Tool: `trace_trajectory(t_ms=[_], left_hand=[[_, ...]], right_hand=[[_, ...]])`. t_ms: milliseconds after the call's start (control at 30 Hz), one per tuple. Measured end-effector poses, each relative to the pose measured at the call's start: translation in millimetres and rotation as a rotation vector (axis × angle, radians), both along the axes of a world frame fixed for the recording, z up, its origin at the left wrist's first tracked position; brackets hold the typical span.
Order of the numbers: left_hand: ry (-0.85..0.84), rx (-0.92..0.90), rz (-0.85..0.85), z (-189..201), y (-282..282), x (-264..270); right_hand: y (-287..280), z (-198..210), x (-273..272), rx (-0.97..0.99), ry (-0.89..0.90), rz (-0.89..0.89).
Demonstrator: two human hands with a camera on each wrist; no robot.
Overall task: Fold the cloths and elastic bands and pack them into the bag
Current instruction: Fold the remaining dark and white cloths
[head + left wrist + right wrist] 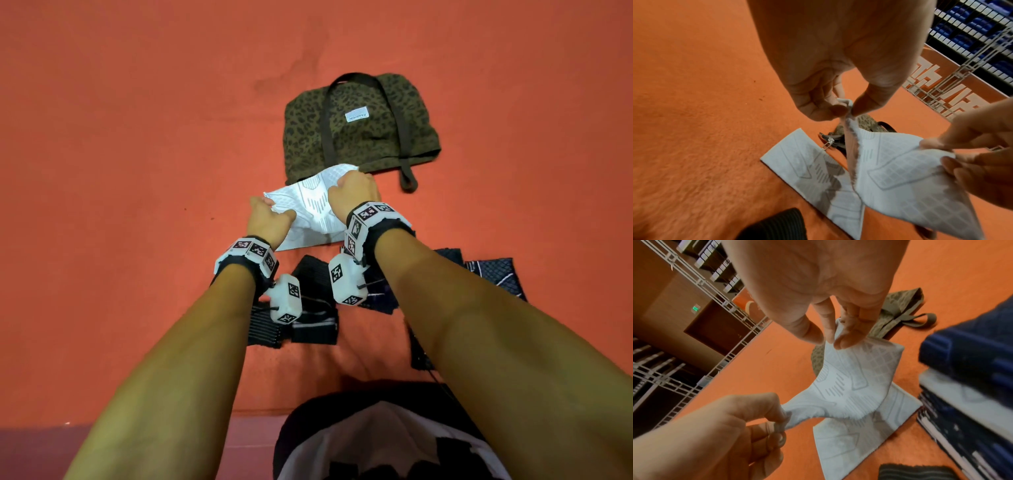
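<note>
Your left hand [267,219]: fingers pinch white cloth [317,209] corner | your right hand [352,195]: fingers pinch opposite corner | bag [359,130] just beyond.

Beyond the hands, a small white label [356,115] sewn on the side of the leopard-print bag [370,137] reads "FASHION" in dark capitals. The black-and-white square markers [366,214] on the wristbands carry patterns, not words. Large white characters [937,91] on the orange wall far past the hands cannot be made out.
</note>
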State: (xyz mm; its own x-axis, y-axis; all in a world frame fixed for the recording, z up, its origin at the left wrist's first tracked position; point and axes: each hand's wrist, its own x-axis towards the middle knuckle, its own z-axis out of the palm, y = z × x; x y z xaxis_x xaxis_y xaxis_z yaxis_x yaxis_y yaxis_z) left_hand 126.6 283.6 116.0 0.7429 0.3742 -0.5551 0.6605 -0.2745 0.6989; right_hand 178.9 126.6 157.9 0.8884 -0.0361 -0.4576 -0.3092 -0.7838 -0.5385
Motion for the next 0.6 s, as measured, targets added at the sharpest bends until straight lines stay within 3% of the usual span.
trace_trajectory(t_ms=[333,600], left_hand=[[-0.012,-0.033,-0.028,51,-59,8],[0.099,0.050,-0.116,35,-83,-15]], right_hand=[[-90,38,1,0.015,-0.106,-0.235],[-127,9,-39,-0.062,0.069,-0.222]])
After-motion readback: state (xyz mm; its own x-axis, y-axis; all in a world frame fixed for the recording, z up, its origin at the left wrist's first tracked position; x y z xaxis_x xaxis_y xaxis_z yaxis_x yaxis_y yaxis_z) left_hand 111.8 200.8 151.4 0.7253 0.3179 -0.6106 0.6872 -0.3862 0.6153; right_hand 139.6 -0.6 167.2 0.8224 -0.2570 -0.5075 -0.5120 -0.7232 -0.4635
